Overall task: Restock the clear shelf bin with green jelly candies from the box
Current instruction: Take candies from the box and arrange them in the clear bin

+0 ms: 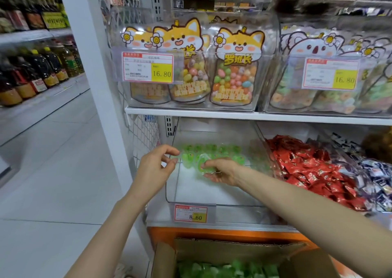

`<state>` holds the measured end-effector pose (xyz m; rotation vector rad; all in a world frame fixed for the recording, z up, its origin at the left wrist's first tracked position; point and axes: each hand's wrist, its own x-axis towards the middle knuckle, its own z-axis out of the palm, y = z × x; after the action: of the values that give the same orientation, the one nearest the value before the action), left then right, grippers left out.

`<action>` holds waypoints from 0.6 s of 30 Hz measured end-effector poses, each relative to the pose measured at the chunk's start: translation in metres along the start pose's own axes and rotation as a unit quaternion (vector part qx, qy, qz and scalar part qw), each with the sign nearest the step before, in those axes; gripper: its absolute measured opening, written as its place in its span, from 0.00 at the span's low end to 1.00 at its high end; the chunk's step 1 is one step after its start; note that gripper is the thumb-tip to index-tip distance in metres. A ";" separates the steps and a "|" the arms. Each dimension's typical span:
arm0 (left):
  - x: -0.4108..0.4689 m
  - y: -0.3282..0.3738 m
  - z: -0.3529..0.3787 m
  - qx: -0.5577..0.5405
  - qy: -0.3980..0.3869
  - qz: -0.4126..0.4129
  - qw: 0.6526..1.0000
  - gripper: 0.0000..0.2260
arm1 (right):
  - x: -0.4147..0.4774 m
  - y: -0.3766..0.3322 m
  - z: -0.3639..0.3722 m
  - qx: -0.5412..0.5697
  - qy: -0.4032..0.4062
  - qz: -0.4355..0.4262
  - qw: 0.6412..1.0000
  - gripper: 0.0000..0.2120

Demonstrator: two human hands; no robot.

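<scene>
**Restocking jelly cups – go easy on the grip**

The right hand (220, 171) is inside the clear shelf bin (170, 184), thumb on top and fingers underneath a small clump of green jelly candies (202, 163). More of them lie in a thin layer along the back of the bin, with most of the floor bare, so I'd say the refill is in its early part. The left hand (156, 167) is at the bin's left wall with fingers curled and thumb close to the fingertips. Can't tell if it's pinching a bit of wrapper or nothing at all.

The supply is in the cardboard box (233, 250) on the floor below, where more green ones show at the bottom edge.

My guess on handling: these look like little sealed plastic cups – light, a bit squashy, slick on the outside. A loose handful cupped from underneath should carry better than a pinch from above, and squeezing hard might pop a lid. Scoop them, don't crush them – and set them down low so they don't bounce into the red-wrapped sweets (307, 167) next door.
</scene>
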<state>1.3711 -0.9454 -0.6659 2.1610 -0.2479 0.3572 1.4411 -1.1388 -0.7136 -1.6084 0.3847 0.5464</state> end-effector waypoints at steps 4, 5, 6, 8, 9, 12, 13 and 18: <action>0.001 -0.003 -0.001 0.002 -0.006 -0.011 1.000 0.08 | 0.005 0.010 0.007 0.048 -0.027 0.039 0.998 0.06; 0.002 -0.003 -0.001 0.002 -0.007 -0.011 1.000 0.07 | 0.006 0.011 0.008 0.054 -0.030 0.043 0.997 0.07; 0.003 -0.003 -0.001 0.003 -0.008 -0.012 1.000 0.07 | 0.009 0.014 0.008 0.041 -0.020 0.045 0.998 0.09; 0.005 -0.001 -0.001 0.007 -0.010 -0.012 1.000 0.07 | 0.012 0.017 0.010 0.022 0.001 0.049 0.999 0.10; 0.006 0.000 -0.002 0.007 -0.010 -0.011 1.000 0.07 | 0.015 0.019 0.012 0.033 0.002 0.053 0.998 0.10; 0.008 0.002 -0.005 0.001 -0.006 -0.013 1.000 0.08 | 0.019 0.020 0.021 0.095 -0.009 0.059 0.994 0.20; 0.008 0.002 -0.006 0.000 -0.005 -0.015 1.000 0.08 | 0.021 0.021 0.024 0.091 -0.004 0.052 0.994 0.21; 0.009 0.002 -0.010 -0.006 -0.004 -0.020 1.000 0.08 | 0.032 0.024 0.039 0.097 0.045 0.030 0.994 0.25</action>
<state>1.3772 -0.9391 -0.6559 2.1527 -0.2102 0.3228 1.4496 -1.1001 -0.7529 -1.4402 0.5404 0.4680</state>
